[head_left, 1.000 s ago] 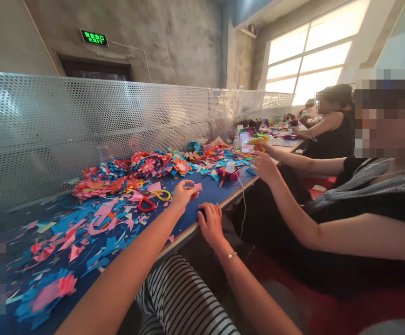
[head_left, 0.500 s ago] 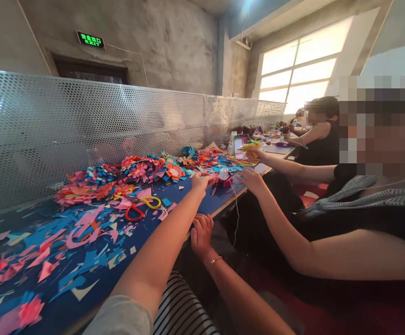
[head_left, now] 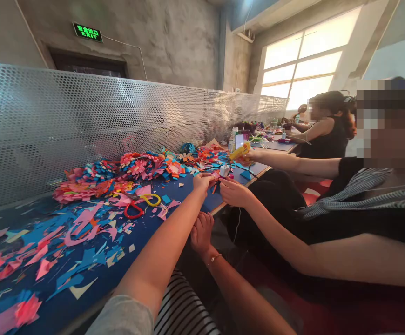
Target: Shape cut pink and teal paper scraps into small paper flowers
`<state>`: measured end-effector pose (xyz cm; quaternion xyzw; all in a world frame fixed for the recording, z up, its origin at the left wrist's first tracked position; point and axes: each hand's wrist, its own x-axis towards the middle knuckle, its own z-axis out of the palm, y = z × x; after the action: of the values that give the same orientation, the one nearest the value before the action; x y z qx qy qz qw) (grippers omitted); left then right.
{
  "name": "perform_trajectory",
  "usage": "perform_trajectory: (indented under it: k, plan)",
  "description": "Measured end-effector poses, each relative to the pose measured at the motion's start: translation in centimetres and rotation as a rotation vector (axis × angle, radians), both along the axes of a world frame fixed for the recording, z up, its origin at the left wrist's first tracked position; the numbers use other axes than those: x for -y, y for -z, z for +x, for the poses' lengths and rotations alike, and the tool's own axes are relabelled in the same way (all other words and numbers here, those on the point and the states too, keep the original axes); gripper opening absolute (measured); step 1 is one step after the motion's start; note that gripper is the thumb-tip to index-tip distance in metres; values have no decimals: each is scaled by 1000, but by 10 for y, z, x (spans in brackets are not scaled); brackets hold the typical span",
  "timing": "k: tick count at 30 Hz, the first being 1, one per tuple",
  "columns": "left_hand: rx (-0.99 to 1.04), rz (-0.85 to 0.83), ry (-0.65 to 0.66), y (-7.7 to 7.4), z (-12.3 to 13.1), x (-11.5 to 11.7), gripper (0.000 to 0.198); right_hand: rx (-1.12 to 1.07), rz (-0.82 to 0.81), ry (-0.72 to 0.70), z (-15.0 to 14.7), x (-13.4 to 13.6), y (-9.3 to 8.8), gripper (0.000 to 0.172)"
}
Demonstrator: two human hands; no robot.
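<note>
My left hand [head_left: 204,181] reaches out over the blue table with thumb and fingers pinched together; what is between them is too small to make out. Close to its fingertips are a small white piece [head_left: 225,170] and a bit of magenta. A co-worker's left hand [head_left: 235,191] almost meets my fingertips there. In that person's other hand is a yellow glue gun [head_left: 240,151], its nozzle angled down toward the same spot. My right hand [head_left: 202,230], with a bracelet at the wrist, rests at the table's front edge, fingers loosely bent and holding nothing visible.
Pink, blue and cream paper scraps [head_left: 80,242] litter the blue table [head_left: 185,197]. Scissors [head_left: 134,209] with red and yellow handles lie among them. Fringed paper flowers [head_left: 139,167] pile against a perforated metal screen [head_left: 94,121]. A white cord [head_left: 238,228] hangs beside the table edge.
The co-worker's left hand has moved left to my fingertips. Their glue gun has come left and now tilts downward. My own hands have barely moved.
</note>
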<state>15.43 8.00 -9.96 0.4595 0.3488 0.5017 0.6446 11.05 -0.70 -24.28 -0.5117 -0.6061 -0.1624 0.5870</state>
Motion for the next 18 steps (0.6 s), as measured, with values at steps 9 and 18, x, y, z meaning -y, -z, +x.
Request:
perform_trajectory:
  k: [9, 18]
  plan:
    - [19, 7, 45, 6, -10, -3, 13, -9, -19, 4, 0, 1, 1, 22]
    - [16, -30, 73, 9, -16, -4, 14, -37, 2, -33, 0, 2, -1, 22]
